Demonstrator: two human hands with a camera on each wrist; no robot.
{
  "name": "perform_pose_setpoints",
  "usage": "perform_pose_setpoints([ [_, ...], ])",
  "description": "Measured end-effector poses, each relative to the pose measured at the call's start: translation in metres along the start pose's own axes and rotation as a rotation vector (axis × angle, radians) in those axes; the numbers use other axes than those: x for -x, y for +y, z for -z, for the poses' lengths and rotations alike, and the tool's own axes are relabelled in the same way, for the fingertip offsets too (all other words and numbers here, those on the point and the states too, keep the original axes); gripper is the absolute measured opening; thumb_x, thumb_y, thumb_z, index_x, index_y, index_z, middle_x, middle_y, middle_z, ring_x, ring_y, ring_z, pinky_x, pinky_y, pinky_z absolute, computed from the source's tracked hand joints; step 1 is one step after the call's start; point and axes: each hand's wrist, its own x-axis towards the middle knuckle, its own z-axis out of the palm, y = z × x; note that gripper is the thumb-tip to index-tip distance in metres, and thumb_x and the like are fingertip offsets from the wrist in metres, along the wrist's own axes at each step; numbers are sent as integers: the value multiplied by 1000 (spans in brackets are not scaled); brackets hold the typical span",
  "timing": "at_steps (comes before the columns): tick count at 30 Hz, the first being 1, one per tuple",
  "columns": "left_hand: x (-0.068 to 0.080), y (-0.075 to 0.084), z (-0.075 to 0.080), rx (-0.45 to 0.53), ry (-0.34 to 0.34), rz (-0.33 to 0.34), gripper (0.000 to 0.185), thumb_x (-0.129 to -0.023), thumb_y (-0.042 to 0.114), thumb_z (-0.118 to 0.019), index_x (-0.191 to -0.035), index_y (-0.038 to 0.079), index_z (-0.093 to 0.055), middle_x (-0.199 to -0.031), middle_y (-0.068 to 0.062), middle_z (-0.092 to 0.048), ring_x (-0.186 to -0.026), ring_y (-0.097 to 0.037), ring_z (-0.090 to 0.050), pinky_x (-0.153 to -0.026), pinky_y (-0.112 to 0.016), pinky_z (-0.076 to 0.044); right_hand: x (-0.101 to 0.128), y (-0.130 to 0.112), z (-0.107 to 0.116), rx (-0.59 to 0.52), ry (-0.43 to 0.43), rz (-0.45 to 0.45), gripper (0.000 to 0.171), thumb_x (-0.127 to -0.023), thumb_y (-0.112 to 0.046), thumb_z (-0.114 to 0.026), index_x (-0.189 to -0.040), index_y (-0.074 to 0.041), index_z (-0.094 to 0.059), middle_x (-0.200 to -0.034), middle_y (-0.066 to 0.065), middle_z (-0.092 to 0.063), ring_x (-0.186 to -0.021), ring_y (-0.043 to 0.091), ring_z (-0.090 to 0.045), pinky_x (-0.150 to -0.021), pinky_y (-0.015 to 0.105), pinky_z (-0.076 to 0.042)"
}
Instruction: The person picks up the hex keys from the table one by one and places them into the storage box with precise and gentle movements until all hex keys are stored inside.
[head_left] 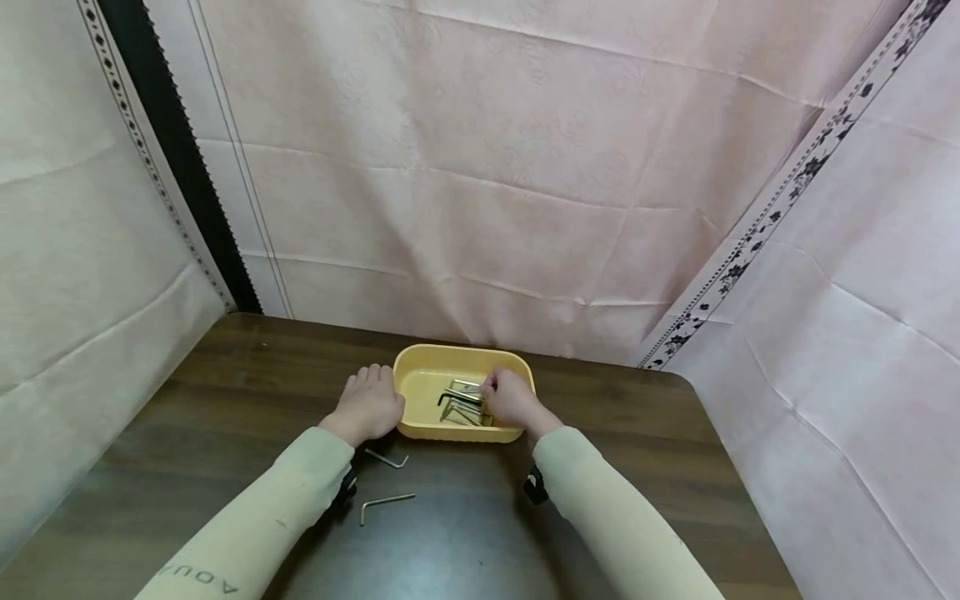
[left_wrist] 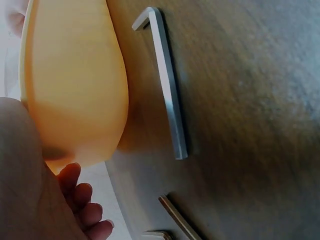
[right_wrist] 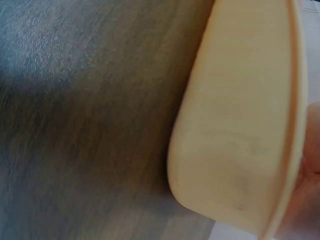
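Note:
A yellow plastic tray [head_left: 429, 432] stands on the table, holding a loose pile of metal hex keys [head_left: 463, 403], one of them black. At its left end my left hand [head_left: 367, 404] rests with the thumb side against the wall and the fingers pointing forward. My right hand [head_left: 514, 400] reaches over the right part of the tray, fingers curled down at the ends of the hex keys. Its fingertips are hidden, and I cannot tell whether they pinch a key. The right wrist view shows mostly the tray's outer wall [right_wrist: 235, 125], with part of this hand beyond the rim.
Two hex keys lie outside the tray on the dark wooden table [head_left: 637, 467]: a silver one [left_wrist: 167, 85] close to the front wall and a brass-coloured one [head_left: 387, 500] nearer me. Pale cloth [head_left: 480, 208] hangs behind the table and along both sides.

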Motion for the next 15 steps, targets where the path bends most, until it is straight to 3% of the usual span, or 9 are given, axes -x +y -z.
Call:
perform_pose_setpoints([
  [6, 1, 3, 2, -30, -25, 3, 40, -97, 23, -37, -123, -7, -43, -107, -17, -42, -98, -33, -37, -93, -50, -29, -9, 2, -8, -8, -18, -38, 19, -98, -10, -51, -79, -8, -51, -78, 1, -55, -64, 17, -49, -62, 31, -42],
  [11, 1, -1, 0, -50, 15, 9, 50, -102, 37, -34, -123, -7, -44, -110, -20, -44, -101, -35, -40, -92, -50, -30, -14, -2, -10, -53, -57, -53, 32, -100, -9, -45, -68, -9, -45, -64, 0, -44, -53, 15, -38, -56, 30, -37],
  [15, 0, -5, -3, -20, 41, -3, 48, -101, 38, -38, -123, -4, -45, -110, -18, -46, -101, -33, -42, -91, -49, -31, -16, -7, -11, -46, -68, -63, 30, -100, -12, -47, -71, -9, -48, -66, 2, -47, -55, 16, -42, -57, 30, -39],
])
